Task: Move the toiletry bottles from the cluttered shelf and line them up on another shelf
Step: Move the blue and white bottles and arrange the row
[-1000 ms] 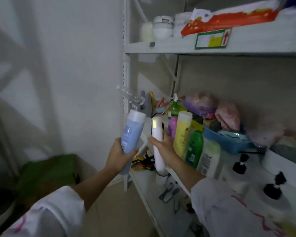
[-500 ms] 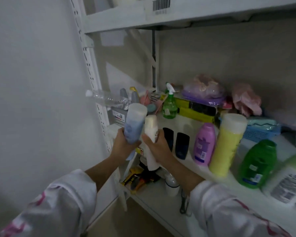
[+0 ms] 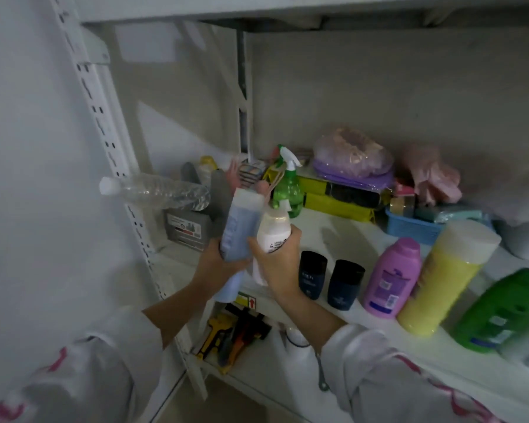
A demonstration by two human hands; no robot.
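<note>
Above shelf (image 3: 327, 227), two upright bottles (image 3: 237, 230).

Tilted pale-blue bottle (image 3: 237, 230) touches white bottle (image 3: 272, 232), both held above the shelf (image 3: 324, 222).

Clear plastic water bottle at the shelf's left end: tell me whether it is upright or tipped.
Tipped. The clear water bottle lies on its side atop clutter, its white cap pointing left past the shelf upright.
</note>
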